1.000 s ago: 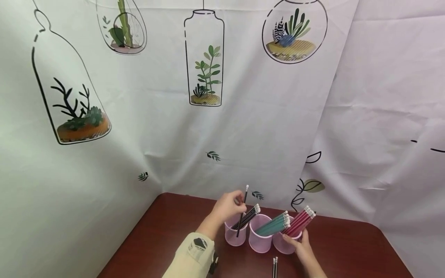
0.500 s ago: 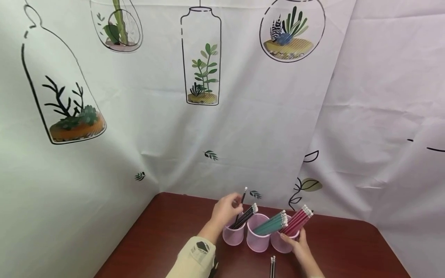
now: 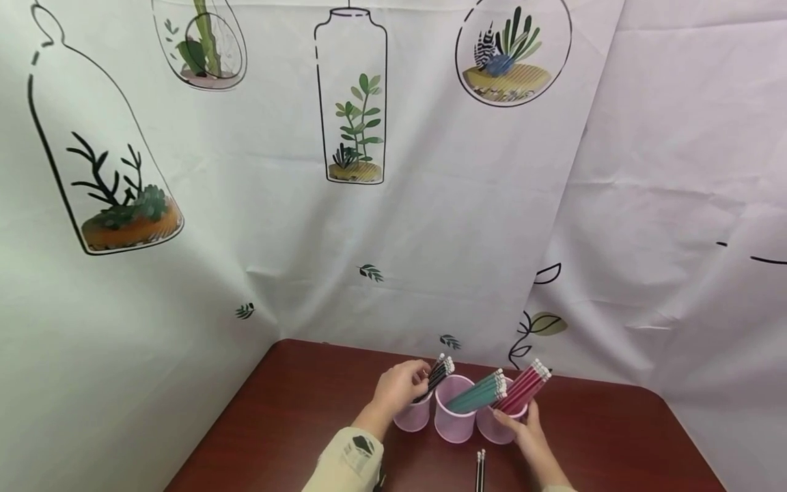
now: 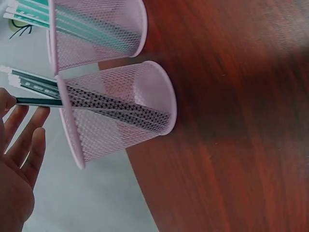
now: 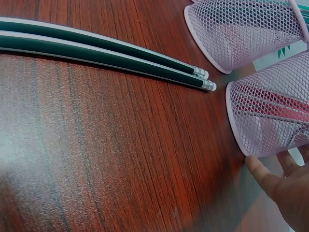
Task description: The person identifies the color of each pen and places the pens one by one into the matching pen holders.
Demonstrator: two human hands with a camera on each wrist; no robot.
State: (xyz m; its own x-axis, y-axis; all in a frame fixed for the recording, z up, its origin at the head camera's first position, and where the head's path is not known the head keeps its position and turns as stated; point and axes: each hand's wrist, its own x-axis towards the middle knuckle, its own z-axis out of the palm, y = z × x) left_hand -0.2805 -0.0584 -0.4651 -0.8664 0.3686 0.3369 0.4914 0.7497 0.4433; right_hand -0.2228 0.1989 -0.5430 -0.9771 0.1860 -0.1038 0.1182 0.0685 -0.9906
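Observation:
My left hand (image 3: 396,391) pinches a black pencil (image 4: 38,102) by its upper part. The pencil's lower end is inside the left pink mesh pencil cup (image 3: 412,418), beside several other black pencils (image 3: 441,372) with white erasers. My right hand (image 3: 530,436) holds the right pink pencil cup (image 3: 494,428), which contains several red pencils (image 3: 522,388). In the right wrist view one fingertip touches the cup near its base; the other fingers are partly hidden behind it. Between them stands the middle pink cup (image 3: 453,428) with several teal pencils (image 3: 478,396) leaning right.
Two black pencils (image 5: 101,56) lie side by side on the dark red table (image 3: 295,424), in front of the cups. A pale cloth (image 3: 430,239) printed with plants in jars hangs behind the table.
My left hand has lowered the black pencil into the left cup, so its eraser end now sits near the others. The right hand stays at its cup. The head view shifts slightly.

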